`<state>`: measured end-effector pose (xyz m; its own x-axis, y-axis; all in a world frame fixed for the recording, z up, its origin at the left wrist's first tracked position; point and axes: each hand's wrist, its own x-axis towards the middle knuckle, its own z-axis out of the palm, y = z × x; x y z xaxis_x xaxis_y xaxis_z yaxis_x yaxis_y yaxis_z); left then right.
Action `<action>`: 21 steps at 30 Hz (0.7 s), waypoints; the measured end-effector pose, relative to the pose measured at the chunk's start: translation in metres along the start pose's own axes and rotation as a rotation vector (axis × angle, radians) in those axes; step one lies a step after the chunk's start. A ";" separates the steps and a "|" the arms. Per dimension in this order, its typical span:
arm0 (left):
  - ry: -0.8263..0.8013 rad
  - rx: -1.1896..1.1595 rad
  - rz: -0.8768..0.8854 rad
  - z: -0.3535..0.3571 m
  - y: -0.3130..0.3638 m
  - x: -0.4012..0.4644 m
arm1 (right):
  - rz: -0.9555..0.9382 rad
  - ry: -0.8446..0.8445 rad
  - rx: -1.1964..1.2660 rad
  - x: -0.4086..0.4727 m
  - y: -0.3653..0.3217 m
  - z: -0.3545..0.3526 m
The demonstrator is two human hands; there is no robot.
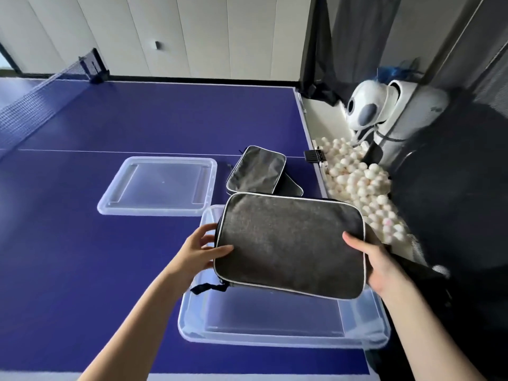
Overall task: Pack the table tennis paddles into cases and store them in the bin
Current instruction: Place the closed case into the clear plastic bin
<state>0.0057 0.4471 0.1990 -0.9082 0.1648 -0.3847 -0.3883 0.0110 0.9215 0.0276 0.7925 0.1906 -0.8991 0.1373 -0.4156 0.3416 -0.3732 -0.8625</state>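
Note:
I hold a grey paddle case (291,243) with white piping flat above the clear plastic bin (275,336). My left hand (200,251) grips its left edge, thumb on top. My right hand (376,265) grips its right edge. A black strap hangs from the case's lower left corner. Behind it on the blue table lies a second grey case (254,170), partly open, with a dark paddle (291,187) sticking out beneath it.
The bin's clear lid (115,200) lies on the table (110,127) to the left. The net (33,105) crosses the far left. Off the right edge sit several white balls (360,182) in a catch tray and a white ball machine (384,111).

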 end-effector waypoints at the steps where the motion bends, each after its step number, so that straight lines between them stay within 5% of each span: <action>1: 0.020 -0.006 -0.012 0.003 -0.005 0.000 | -0.002 0.032 -0.028 0.001 0.003 0.001; 12: 0.140 0.141 -0.236 0.019 -0.046 0.015 | 0.049 0.137 -0.633 0.023 0.048 -0.005; 21: 0.203 0.348 -0.427 0.023 -0.092 0.054 | 0.240 0.154 -0.806 0.051 0.098 -0.007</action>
<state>-0.0038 0.4778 0.0949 -0.7074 -0.1174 -0.6970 -0.6837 0.3635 0.6327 0.0169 0.7696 0.0823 -0.7502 0.2833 -0.5974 0.6609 0.3503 -0.6637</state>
